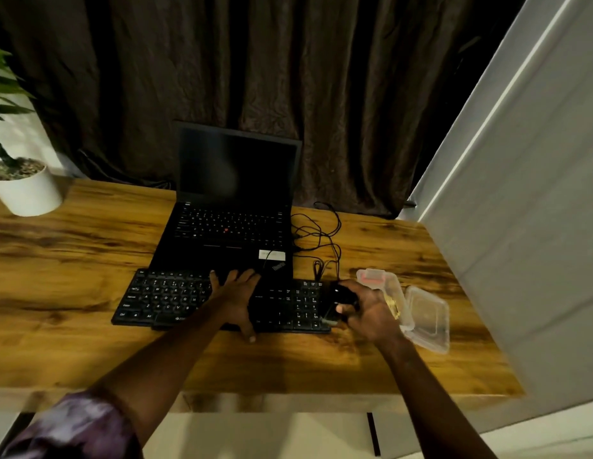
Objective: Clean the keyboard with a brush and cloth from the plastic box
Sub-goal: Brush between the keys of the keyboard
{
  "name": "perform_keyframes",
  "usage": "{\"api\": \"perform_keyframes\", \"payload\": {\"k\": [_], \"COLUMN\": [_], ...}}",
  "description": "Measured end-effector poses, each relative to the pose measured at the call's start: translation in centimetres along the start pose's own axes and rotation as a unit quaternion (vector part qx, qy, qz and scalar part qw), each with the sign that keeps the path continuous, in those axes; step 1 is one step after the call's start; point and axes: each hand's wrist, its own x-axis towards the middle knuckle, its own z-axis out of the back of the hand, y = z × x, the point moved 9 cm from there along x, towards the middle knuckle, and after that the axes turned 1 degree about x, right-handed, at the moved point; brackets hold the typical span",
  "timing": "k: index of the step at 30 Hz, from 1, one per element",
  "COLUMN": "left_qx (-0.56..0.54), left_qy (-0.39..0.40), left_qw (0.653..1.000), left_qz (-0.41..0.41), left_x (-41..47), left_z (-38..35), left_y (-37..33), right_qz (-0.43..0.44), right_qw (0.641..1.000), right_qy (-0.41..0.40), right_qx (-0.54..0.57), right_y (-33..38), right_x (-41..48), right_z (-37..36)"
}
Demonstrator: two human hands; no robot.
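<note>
Glazed white and round, a plant pot (27, 190) with gravel on its soil stands at the far left of the counter (89, 342), whose top is glossy, amber wood with dark streaks of grain. Behind hangs a crumpled dark brown curtain (255, 61).

Matte black and flat, the keyboard (162, 299) lies across the middle of the counter, its far edge touching the front of an open black laptop (235, 207) with a dark screen and a red dot among its keys. The left hand (237, 298) rests palm down on the middle of the keyboard, fingers spread and flat, fingertips reaching the laptop's front edge, thumb hanging over the keyboard's near edge. It holds nothing.

A tangle of thin black cables (316, 233) lies to the right of the laptop and runs down toward the keyboard's right end. There the right hand (368, 313) is curled around a small, rounded black object (343, 296), just beside the number keys; what the object is cannot be told.

Just right of that hand sits the plastic box (384, 286), clear and rectangular with rounded corners, something yellowish inside. Its clear lid (427, 319) lies beside it, touching. A pale grey panel (520, 193) rises along the counter's right edge.
</note>
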Motion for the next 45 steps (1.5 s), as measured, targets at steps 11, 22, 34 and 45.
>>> {"api": "perform_keyframes", "payload": {"k": [11,22,34,45], "left_qx": [-0.002,-0.008,-0.006,-0.08], "left_qy": [-0.002,-0.003,-0.017,-0.057], "left_qw": [1.0,1.0,0.999,0.994], "left_qz": [-0.002,-0.003,-0.037,-0.053], "left_x": [-0.1,0.1,0.2,-2.7], "left_z": [0.1,0.0,-0.2,-0.9], "left_y": [0.0,0.0,0.4,11.7], "right_qz": [0.008,0.016,0.019,-0.014], "right_qw": [0.999,0.999,0.998,0.992], "right_qy": [0.034,0.032,-0.052,-0.097], "right_qx": [0.014,-0.004,0.005,0.076], "right_y": [2.6,3.6,2.0,5.9], "right_x": [-0.1,-0.7,-2.1,-0.8], "right_z": [-3.2,-3.6,0.3,-3.2]}}
